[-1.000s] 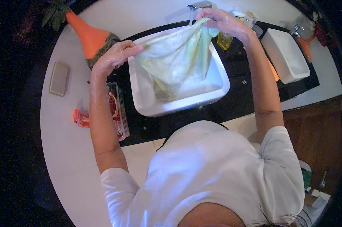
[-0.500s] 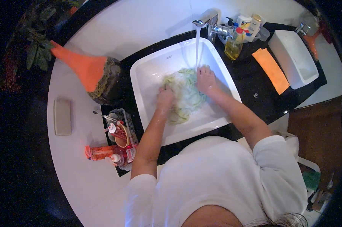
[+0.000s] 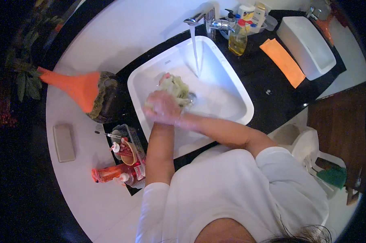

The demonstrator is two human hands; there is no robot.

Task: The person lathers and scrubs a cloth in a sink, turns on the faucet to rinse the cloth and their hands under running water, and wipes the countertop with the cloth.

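Observation:
A wet, pale green cloth [image 3: 177, 90] is bunched up in the left part of the white sink [image 3: 227, 95], beside the drain. My left hand [image 3: 165, 77] is closed on it, fingertips showing at the cloth's far edge; the rest of that hand is mostly covered. My right arm reaches across to the left, and my right hand [image 3: 163, 107] lies over the left one against the near side of the cloth. Motion smears its fingers, so their grip is unclear. Water runs from the chrome faucet [image 3: 201, 18] into the sink, to the right of the cloth.
Right of the faucet stand a yellow soap bottle [image 3: 237, 42] and several other bottles. A folded orange cloth [image 3: 283, 62] lies beside a white rectangular basin [image 3: 308, 48]. To the left are an orange-necked vase [image 3: 88, 89] and a wire basket [image 3: 136, 139] of toiletries.
Both hands, apart on the spread cloth half a second ago, have come together at the sink's left. The cloth is now gathered into a bunch, out of the water stream. The view has shifted slightly.

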